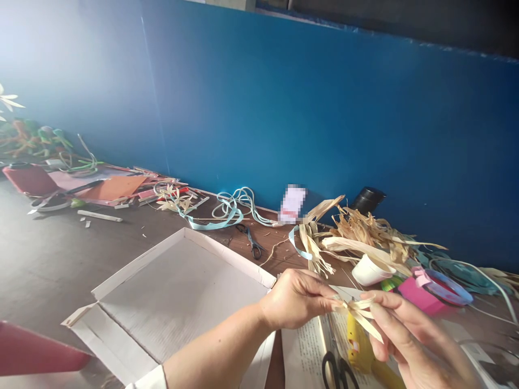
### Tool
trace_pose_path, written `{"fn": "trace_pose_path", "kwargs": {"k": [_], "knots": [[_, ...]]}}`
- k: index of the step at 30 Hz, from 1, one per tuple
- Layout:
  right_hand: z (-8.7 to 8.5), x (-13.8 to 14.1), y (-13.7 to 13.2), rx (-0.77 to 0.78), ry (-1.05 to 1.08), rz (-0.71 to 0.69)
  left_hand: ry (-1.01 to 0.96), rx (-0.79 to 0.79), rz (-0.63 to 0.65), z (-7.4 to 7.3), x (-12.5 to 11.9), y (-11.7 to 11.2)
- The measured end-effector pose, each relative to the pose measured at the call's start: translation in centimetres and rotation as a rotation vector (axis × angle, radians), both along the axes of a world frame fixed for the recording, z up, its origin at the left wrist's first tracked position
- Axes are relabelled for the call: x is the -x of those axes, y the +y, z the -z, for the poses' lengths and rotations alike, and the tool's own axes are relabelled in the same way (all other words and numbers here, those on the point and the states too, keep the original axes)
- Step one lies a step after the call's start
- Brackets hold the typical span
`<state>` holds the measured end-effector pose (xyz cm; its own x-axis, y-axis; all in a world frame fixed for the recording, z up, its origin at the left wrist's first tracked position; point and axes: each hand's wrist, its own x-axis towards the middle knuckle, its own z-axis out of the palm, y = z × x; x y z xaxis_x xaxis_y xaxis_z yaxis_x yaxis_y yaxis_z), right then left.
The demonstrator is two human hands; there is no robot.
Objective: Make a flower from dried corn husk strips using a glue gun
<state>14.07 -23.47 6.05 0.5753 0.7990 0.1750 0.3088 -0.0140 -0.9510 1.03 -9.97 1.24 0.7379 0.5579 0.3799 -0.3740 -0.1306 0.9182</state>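
Note:
My left hand (pixel 298 300) is closed, its thumb and fingers pinching the base of a small corn husk flower (pixel 360 312) with pale, pointed petals. The fingers of my right hand (pixel 409 329) are closed on the flower's petals from the other side. Directly below lie scissors (pixel 335 367) with black handles and a yellow object (pixel 359 343), partly hidden by my right hand. Both rest on a printed sheet of paper (pixel 300 346).
An open white cardboard box lid (pixel 178 286) lies at left. Dried corn husks (pixel 360 232), a white cup (pixel 371 270) and a pink container (pixel 425 292) stand at right. Small scissors (pixel 251 240) and pale blue cord (pixel 243 202) lie by the blue partition (pixel 304 108).

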Motion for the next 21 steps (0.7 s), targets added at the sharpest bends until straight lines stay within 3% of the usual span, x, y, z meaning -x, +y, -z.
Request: {"fn": "trace_pose_path", "kwargs": {"k": [5,13,21], "knots": [[-0.2,-0.5,0.3,0.18,-0.088,-0.01,0.01,-0.042,0.026,-0.1,0.1,0.0],[-1.3,-0.7,0.2,0.236,-0.307,-0.064,0.07,-0.108,0.099,-0.1,0.3,0.2],[-1.6,-0.6,0.5,0.243,-0.28,-0.089,0.028,-0.129,0.152,-0.3,0.4,0.2]]}}
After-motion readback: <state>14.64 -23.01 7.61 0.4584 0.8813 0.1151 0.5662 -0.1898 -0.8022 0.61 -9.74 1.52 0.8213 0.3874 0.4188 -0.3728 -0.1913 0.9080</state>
